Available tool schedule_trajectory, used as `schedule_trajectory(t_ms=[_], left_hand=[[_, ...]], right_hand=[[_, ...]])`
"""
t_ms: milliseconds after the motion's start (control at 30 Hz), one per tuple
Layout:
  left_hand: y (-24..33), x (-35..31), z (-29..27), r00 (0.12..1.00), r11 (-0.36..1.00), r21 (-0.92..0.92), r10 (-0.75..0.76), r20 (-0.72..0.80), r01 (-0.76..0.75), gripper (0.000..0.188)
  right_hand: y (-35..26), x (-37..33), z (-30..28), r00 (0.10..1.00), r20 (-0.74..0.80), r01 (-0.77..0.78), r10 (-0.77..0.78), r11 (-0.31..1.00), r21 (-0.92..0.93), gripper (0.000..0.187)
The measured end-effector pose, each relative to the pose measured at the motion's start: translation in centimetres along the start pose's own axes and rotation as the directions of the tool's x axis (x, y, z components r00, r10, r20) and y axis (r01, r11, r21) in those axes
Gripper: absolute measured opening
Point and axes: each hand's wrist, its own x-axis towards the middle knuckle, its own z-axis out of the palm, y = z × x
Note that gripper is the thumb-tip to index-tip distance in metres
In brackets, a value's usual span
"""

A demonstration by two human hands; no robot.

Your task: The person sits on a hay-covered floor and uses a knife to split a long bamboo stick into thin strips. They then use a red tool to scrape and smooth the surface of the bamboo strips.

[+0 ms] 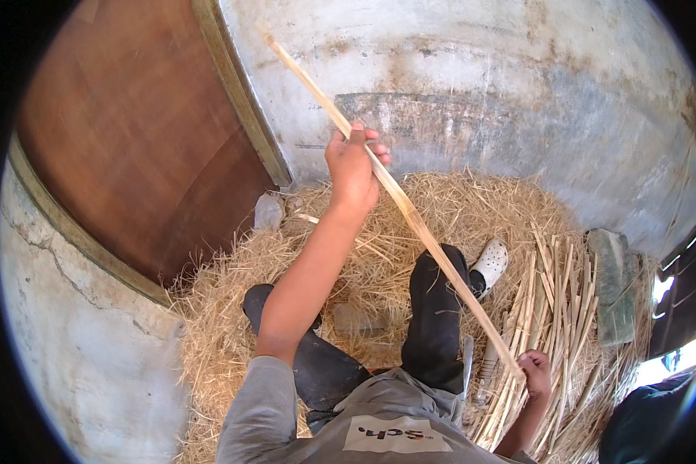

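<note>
The long pale strip (411,213) is slanting across the person's front, far-left to near-right, with the left hand (356,162) pinching it partway along and the right hand (537,375) pinching its near end. Its far end is pointing free toward the wall (518,139), the door (147,139) is bounding the left, loose strips (549,309) are crowding the right hand, and open room is stretching above the straw (472,193).

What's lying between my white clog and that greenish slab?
In the head view, loose straw and the far ends of thin pale strips lie between the white clog and the greenish slab.
</note>
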Motion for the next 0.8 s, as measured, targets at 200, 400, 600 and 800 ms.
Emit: schedule_trajectory(t_ms=[200,400,600,800], left_hand=[[4.5,4.1,-0.7,0.970,0.963,-0.119,0.239,-0.050,-0.243,0.006],[13.9,7.0,-1.9,0.825,0.827,-0.023,0.557,-0.091,-0.561,0.004],[17.8,4.3,-2.7,0.745,0.740,0.128,0.667,-0.003,-0.661,0.011],[18.1,2.9,-4.8,0.746,0.732,0.189,0.666,0.003,-0.655,0.017]], right_hand=[[18.3,3.7,-1.9,0.944,-0.213,-0.321,0.250,0.841,-0.435,0.022],[35.8,-1.1,4.6,0.968,0.030,-0.109,0.250,0.525,-0.844,0.043],[37.0,-7.0,8.6,0.955,-0.154,-0.239,0.255,0.349,-0.906,0.035],[33.9,-7.7,7.6,0.938,-0.152,-0.260,0.311,0.342,-0.903,0.032]])
